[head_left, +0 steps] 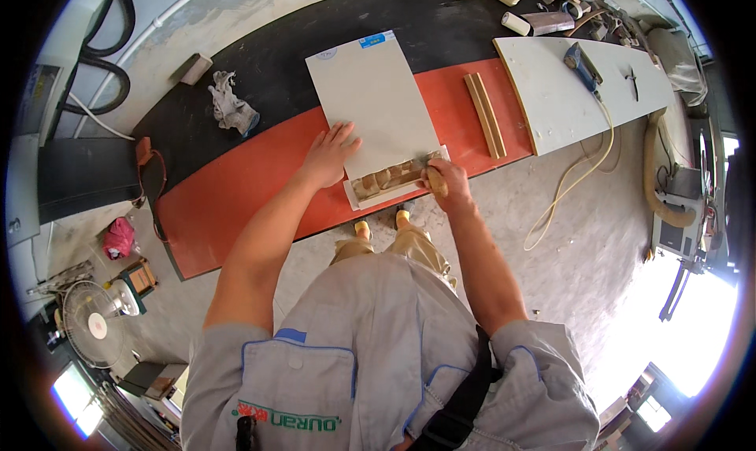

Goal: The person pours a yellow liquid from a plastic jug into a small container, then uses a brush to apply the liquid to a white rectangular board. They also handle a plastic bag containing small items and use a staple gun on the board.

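A pale rectangular panel [370, 96] lies on the red part of the bench, its far end reaching over the black part. My left hand [331, 153] rests on the panel's left edge, fingers stretched out and apart, holding nothing. At the panel's near end is a mottled brown band [390, 178] with a white strip [386, 196] along its near side; I cannot make out what the band is. My right hand [449, 185] is closed around a tan, wooden-looking handle [437, 181] at the right end of that band. Whatever the handle belongs to is unclear.
To the right lie two narrow wooden strips [484, 116] and a white board [579, 89] bearing a blue corded power tool [583, 66]. Its yellow cord [563, 185] hangs over the front edge. A crumpled grey glove [231, 104] sits at left; a fan [96, 325] stands lower left.
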Motion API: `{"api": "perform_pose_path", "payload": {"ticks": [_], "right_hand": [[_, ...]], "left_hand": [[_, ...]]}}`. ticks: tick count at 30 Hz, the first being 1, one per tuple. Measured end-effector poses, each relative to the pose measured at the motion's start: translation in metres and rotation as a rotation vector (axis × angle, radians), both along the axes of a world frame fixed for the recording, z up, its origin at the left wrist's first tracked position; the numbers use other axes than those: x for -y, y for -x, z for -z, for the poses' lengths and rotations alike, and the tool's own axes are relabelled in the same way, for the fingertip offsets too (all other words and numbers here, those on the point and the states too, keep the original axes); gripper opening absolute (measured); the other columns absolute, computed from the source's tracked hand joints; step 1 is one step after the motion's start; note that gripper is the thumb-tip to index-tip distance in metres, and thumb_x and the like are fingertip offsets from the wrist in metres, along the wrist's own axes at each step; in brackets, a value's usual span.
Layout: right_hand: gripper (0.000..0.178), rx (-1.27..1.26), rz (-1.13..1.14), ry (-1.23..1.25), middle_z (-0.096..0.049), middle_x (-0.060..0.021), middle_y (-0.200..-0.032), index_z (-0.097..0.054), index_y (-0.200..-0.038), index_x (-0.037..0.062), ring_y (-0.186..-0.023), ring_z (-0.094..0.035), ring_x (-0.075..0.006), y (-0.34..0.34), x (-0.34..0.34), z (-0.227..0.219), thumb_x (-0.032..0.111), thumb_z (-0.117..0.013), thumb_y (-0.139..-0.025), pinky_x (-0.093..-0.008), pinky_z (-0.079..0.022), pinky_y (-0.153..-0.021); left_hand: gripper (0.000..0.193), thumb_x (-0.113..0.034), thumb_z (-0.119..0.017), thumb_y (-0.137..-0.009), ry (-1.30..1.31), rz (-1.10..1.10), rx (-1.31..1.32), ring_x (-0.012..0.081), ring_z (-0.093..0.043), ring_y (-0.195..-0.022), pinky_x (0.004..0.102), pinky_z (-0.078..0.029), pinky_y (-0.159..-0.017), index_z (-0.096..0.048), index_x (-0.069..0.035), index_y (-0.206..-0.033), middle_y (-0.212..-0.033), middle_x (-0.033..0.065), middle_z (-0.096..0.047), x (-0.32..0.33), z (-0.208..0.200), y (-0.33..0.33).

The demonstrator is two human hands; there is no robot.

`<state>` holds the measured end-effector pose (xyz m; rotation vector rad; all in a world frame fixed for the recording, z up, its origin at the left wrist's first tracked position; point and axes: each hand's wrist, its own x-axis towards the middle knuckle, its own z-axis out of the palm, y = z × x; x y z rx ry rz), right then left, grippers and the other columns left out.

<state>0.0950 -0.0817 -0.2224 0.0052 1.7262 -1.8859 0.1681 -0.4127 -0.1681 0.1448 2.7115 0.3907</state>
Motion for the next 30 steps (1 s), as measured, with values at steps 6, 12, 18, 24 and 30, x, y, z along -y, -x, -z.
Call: {"api": "perform_pose_path", "payload": {"ticks": [6,12,18,24,30], "right_hand": [[0.012,0.416,0.141,0.041,-0.069,-0.0127,-0.088,-0.067,-0.099,-0.0003,-0.070,-0.067,-0.0226,0.016,-0.022,-0.062,0.010,-0.063,-0.096,-0.0395,-0.064,-0.066],[0.012,0.660,0.084,-0.034,-0.067,-0.0126,-0.088,-0.063,-0.095,-0.0012,-0.071,-0.064,-0.0211,0.019,-0.002,-0.049,0.011,-0.062,-0.097,-0.0434,-0.063,-0.072],[0.013,0.640,0.143,0.201,-0.065,-0.0123,-0.082,-0.063,-0.093,0.0000,-0.065,-0.060,-0.0218,0.025,-0.002,-0.037,0.013,-0.061,-0.097,-0.0452,-0.061,-0.076],[0.014,0.694,0.102,-0.091,-0.065,-0.0118,-0.078,-0.061,-0.089,0.0022,-0.060,-0.058,-0.0219,0.030,-0.004,-0.047,0.013,-0.059,-0.098,-0.0447,-0.058,-0.073],[0.014,0.611,-0.114,-0.045,-0.065,-0.0135,-0.078,-0.061,-0.091,0.0013,-0.060,-0.059,-0.0253,0.018,0.023,-0.073,0.014,-0.061,-0.098,-0.0447,-0.057,-0.067]], "left_hand": [[0.075,0.006,-0.058,-0.084,-0.012,-0.038,-0.092,0.0327,-0.021,-0.160,0.0539,-0.023,-0.128,-0.049,-0.018,-0.155,-0.172,0.0119,-0.025,-0.005,0.008,-0.009],[0.059,0.001,-0.062,-0.083,-0.191,-0.247,-0.405,0.0387,-0.040,-0.148,0.0570,-0.028,-0.124,-0.059,-0.010,-0.141,-0.159,0.0174,-0.042,-0.045,0.008,-0.080],[0.040,-0.005,-0.065,-0.083,-0.276,-0.581,-0.607,0.0389,-0.051,-0.138,0.0581,-0.035,-0.119,-0.069,-0.006,-0.123,-0.144,0.0190,-0.056,-0.110,0.021,-0.191],[0.023,-0.007,-0.066,-0.087,-0.350,-0.834,-0.680,0.0355,-0.066,-0.115,0.0543,-0.046,-0.105,-0.075,-0.005,-0.108,-0.121,0.0123,-0.072,-0.170,0.040,-0.226],[0.023,-0.024,-0.071,-0.096,-0.935,-1.427,-0.351,0.0242,-0.071,-0.086,0.0391,-0.057,-0.080,-0.074,-0.003,-0.106,-0.097,0.0082,-0.076,-0.209,0.035,-0.189]]}}
